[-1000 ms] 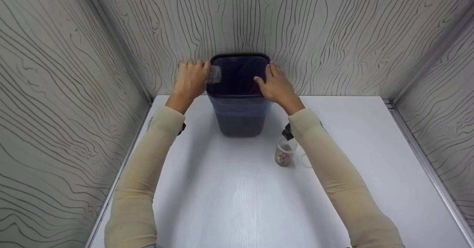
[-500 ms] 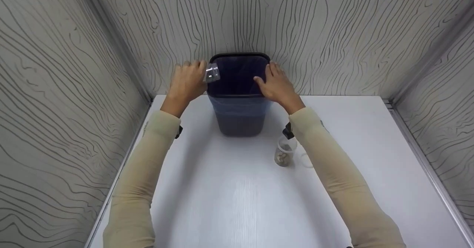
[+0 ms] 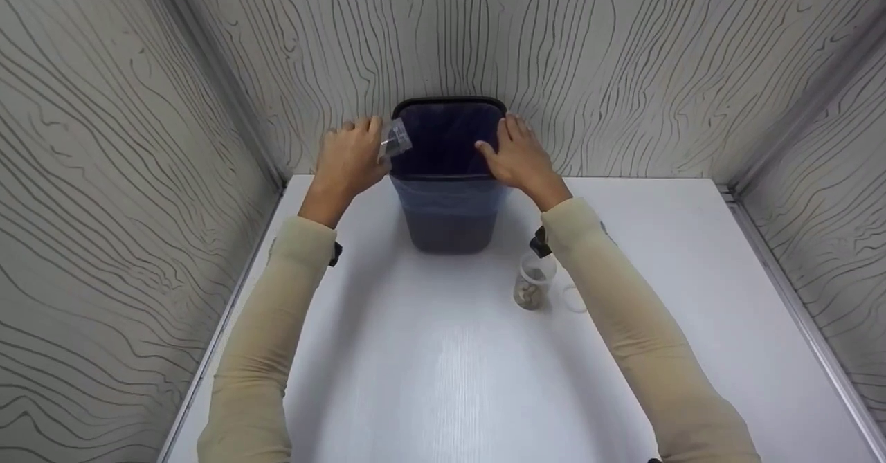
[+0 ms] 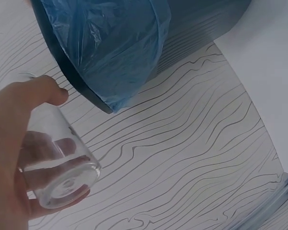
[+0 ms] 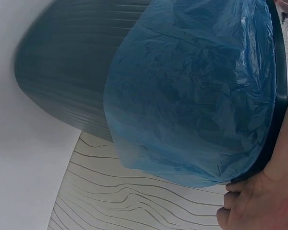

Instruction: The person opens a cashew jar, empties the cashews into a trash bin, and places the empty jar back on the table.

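My left hand (image 3: 346, 158) grips a clear jar (image 3: 396, 138) at the left rim of a dark trash bin (image 3: 450, 233). The jar lies tipped, its mouth end over the bin's opening in the head view. Through its clear wall in the left wrist view, my fingers show and no contents do. A blue bag (image 5: 182, 96) lines the bin and folds down over the outside. On the opposite side, my right hand (image 3: 519, 155) holds the bin's rim, thumb toward the inside and fingers outside. The bin's depth is dark.
A second clear jar (image 3: 531, 290), partly filled with small brownish pieces, stands on the white table (image 3: 443, 380) near my right forearm. Beside it lies a pale ring-shaped lid (image 3: 574, 298), partly covered by the sleeve. A wood-patterned wall (image 3: 450, 27) rises right behind the bin.
My left hand has drawn slightly left and toward me, and the jar has turned in its tilt over the rim. My right hand stays on the bin.
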Motion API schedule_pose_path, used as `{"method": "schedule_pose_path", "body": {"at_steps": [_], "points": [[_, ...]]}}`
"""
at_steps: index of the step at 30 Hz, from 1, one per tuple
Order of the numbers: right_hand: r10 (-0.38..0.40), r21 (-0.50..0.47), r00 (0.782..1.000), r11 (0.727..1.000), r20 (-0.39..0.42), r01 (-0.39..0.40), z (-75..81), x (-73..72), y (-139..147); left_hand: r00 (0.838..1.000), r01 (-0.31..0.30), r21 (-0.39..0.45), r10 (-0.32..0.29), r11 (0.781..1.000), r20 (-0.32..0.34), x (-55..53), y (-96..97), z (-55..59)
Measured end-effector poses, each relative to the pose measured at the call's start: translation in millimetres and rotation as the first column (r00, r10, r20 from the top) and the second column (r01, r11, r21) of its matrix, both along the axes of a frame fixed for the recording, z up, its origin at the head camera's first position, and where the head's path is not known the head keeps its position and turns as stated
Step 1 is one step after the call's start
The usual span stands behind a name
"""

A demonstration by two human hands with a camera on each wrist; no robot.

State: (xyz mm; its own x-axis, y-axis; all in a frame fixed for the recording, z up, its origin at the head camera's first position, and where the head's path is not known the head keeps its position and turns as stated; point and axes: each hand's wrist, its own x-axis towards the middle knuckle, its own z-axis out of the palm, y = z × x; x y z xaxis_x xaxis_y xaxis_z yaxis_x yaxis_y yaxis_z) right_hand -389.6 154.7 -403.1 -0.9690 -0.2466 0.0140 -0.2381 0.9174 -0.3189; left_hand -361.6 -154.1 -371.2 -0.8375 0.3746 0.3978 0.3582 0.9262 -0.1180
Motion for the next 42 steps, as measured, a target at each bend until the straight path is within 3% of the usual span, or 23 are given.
{"method": "schedule_pose_path", "body": {"at_steps": [7,15,22,29,42], "points": [[-0.003,-0.007,1.000,1.000,-0.004,0.003,-1.1,-0.6,-0.4,1.000,-0.002,0.039,0.002,0.999,-0.007,5.3,-0.7,-5.6],[-0.010,0.003,1.000,1.000,0.025,0.010,0.8,1.1,-1.2,0.997,0.008,0.088,-0.002,0.996,-0.076,9.6,-1.8,-15.8],[-0.008,0.013,1.000,1.000,0.009,0.008,-1.1,-0.5,-0.4,0.997,0.027,0.162,-0.014,0.986,-0.079,14.5,-3.8,-23.0],[-0.007,0.007,1.000,1.000,0.005,0.007,-1.5,-1.3,-1.1,0.996,0.045,0.258,-0.024,0.965,-0.087,19.3,-4.0,-28.8],[-0.012,-0.005,1.000,1.000,0.011,0.012,-1.6,-0.5,-1.6,0.994,0.072,0.351,-0.037,0.934,-0.107,24.6,-6.1,-44.5]]}}
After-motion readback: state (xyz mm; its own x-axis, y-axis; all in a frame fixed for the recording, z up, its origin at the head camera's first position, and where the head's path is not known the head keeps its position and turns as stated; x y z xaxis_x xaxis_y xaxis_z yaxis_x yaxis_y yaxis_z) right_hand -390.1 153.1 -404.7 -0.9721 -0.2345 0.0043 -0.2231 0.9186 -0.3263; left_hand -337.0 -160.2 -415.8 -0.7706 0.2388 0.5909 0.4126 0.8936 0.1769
